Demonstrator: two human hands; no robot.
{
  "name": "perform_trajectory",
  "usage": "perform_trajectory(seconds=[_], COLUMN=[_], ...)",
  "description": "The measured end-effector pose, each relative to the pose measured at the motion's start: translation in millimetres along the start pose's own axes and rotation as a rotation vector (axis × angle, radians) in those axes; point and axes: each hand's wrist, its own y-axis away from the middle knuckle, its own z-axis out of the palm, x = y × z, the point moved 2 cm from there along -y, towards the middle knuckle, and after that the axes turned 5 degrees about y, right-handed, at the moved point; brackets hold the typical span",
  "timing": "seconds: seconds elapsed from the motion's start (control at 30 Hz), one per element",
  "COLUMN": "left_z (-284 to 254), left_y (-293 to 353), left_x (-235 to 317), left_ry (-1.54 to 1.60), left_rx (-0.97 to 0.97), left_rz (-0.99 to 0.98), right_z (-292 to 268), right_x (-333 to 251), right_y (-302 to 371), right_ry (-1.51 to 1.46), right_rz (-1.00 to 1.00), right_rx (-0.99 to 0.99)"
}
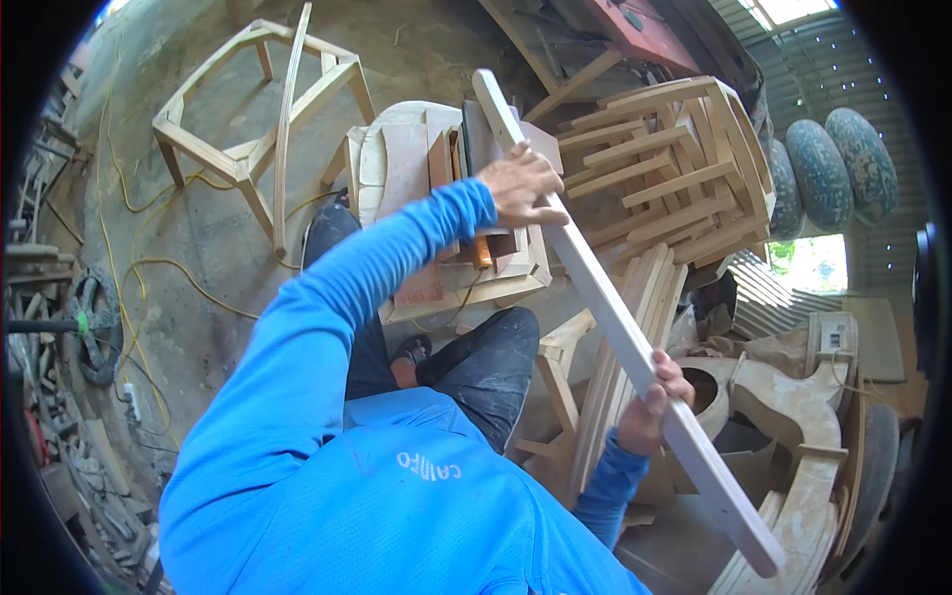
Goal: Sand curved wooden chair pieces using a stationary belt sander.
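Observation:
A long pale wooden bar [600,293] with rounded ends slants from the upper middle down to the lower right. Near its upper end, my left hand [521,186] lies across it, fingers bent over the wood and thumb along the near side. Further down, my right hand [656,402] is wrapped round the bar, with part of its fingers hidden behind it. Under and beyond my left forearm sits a low wooden workbench [511,288] with boards standing on it. An orange-handled tool [482,252] shows among those boards, its kind unclear.
A wooden frame with legs [208,149] stands at the far left, a long strip lying across it. Stacked wooden frames [674,169] are at the right, beside long planks [635,327]. A yellow cord [188,273] crosses the floor. Carved wooden pieces [793,416] crowd the lower right.

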Motion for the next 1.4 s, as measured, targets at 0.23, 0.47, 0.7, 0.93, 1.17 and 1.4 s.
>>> perform_trajectory(seconds=[0.23,0.47,0.7,0.93,1.17,1.4], left_z=[19,-1,-25,-64,-38,23], left_y=[14,0,-39,-77,-55,13], left_x=[103,26,-92,-176,-117,58], left_ry=[0.118,0.041,-0.187,-0.337,-0.231,-0.096], left_rx=[0.234,0.089,-0.050,-0.215,-0.081,0.085], left_rz=[-0.074,-0.109,-0.234,-0.506,-0.507,-0.247], right_z=[-70,-2,87,176,121,-16], right_x=[-73,-4,89,141,97,-11], right_y=[20,26,-13,-86,-43,68], right_ry=[0.044,0.147,0.015,-0.028,0.002,0.158], right_rz=[0.040,0.012,-0.001,-0.084,-0.027,0.103], right_rx=[0.013,0.084,0.007,-0.074,-0.136,-0.047])
